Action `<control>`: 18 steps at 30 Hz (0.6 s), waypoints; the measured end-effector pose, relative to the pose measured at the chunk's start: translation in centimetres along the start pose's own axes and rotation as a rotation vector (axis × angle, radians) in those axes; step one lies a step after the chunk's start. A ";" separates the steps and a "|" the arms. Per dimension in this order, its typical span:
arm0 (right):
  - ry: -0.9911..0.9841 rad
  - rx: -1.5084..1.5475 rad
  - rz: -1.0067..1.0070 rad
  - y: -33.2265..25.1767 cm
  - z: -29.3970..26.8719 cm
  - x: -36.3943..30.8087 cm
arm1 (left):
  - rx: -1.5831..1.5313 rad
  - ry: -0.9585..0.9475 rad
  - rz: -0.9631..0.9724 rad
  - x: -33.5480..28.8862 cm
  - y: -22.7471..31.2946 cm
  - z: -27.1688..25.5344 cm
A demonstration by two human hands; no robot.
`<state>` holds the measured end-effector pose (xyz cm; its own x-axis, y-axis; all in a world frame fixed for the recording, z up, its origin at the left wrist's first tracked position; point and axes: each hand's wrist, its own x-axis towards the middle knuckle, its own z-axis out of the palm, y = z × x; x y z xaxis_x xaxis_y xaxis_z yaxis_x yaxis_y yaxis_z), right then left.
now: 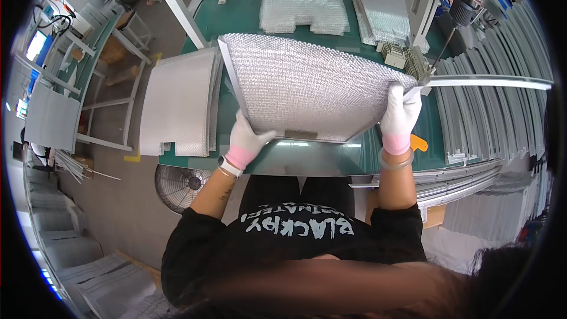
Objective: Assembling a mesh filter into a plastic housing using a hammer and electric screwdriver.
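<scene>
A large silver mesh panel [313, 85] is held tilted above the green table, with a thin metal frame strip [233, 77] along its left edge and another along its lower edge. My left hand [245, 142], in a white and pink glove, grips the lower left corner, thumb along the bottom edge. My right hand [401, 115], gloved alike, closes on the panel's right corner beside a metal fixture [407, 59]. From that corner a long pale metal strip [490, 82] reaches out to the right; whether my right fingers touch it, I cannot tell.
Mesh sheets are stacked on the left [177, 103], at the back [304, 3] and back right [384, 15]. A power driver [463, 9] hangs above the fixture. Many frame strips [490, 100] stand packed at right. An orange-handled tool [419, 143] lies near my right wrist. A fan [183, 186] stands below the table.
</scene>
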<state>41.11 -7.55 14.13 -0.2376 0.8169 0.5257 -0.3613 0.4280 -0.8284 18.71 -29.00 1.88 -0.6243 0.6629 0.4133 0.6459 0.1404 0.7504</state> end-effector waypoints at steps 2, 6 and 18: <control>0.011 -0.014 0.000 0.4 0.0 0.3 | 0.233 -0.167 -0.093 -1.5 -0.9 0.4; 0.016 -0.024 0.036 1.6 -0.8 0.6 | 0.236 -0.141 -0.076 -1.5 -1.9 0.7; 0.007 -0.066 -0.028 1.6 -0.7 0.7 | 0.335 -0.205 -0.108 -0.3 -2.6 -1.0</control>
<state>40.98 -6.06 13.01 -0.2216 0.8066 0.5480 -0.3072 0.4756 -0.8243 16.78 -30.28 0.32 -0.6178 0.7592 0.2049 0.7101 0.4268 0.5600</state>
